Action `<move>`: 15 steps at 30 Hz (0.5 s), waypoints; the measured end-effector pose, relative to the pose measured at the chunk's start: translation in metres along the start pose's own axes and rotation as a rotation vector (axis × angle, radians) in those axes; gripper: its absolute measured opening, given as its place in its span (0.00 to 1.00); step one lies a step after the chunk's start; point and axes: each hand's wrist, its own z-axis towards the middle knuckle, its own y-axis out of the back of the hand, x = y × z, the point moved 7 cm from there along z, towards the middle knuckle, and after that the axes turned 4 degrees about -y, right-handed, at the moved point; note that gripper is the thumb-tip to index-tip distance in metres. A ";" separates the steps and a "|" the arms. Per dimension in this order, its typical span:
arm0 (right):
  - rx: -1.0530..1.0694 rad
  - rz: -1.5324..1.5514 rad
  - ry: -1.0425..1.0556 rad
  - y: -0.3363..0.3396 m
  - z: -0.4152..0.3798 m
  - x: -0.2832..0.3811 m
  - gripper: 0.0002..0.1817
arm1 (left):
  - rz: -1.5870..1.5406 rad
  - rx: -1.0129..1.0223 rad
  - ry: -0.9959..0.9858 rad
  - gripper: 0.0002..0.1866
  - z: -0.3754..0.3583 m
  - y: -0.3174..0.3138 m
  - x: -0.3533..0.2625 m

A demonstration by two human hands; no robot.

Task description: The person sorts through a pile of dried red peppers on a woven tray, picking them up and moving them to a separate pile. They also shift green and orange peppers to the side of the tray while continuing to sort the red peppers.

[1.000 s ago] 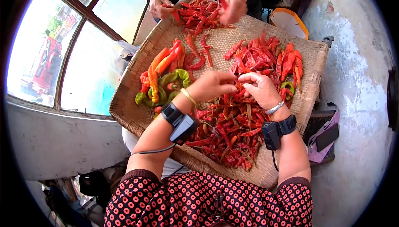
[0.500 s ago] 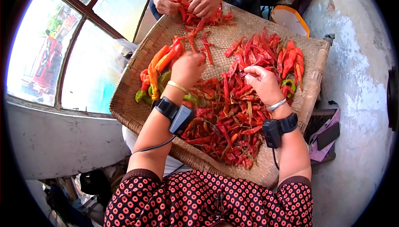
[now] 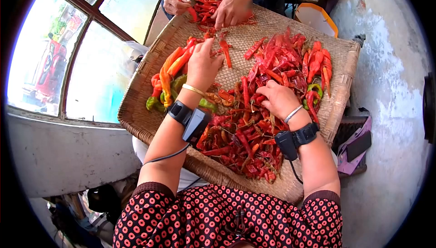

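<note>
A large woven basket tray (image 3: 290,23) holds heaps of red peppers. My left hand (image 3: 203,64), with a gold bangle, is over the tray's left-centre with its fingers apart, beside the orange and red peppers (image 3: 169,73); nothing shows in it. A single red pepper (image 3: 225,53) lies just right of its fingertips. My right hand (image 3: 278,99), with a silver bangle, has its fingers bent down at the middle of the dark red pepper heap (image 3: 254,134); whether they pinch a pepper is hidden. Another heap of red peppers (image 3: 284,53) lies beyond it.
Across the tray a co-worker's two hands (image 3: 176,1) (image 3: 232,7) handle red peppers at the far edge. Green peppers (image 3: 154,103) lie at the left. A window (image 3: 95,66) is to the left, a wall (image 3: 386,112) to the right, and an orange-rimmed container (image 3: 318,19) behind.
My left hand has moved slightly away from me and its fingers have opened. My right hand has come lower and left, onto the peppers. The co-worker's hands have moved apart.
</note>
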 end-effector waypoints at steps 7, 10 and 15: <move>0.050 -0.075 0.000 -0.005 0.002 0.001 0.08 | -0.130 0.527 -0.313 0.11 -0.048 -0.057 -0.043; -0.027 0.160 0.039 0.009 0.001 -0.002 0.07 | -0.003 0.740 -0.293 0.12 -0.059 -0.068 -0.044; -0.156 0.555 -0.057 0.037 0.003 -0.010 0.04 | 0.070 0.885 -0.382 0.09 -0.064 -0.070 -0.043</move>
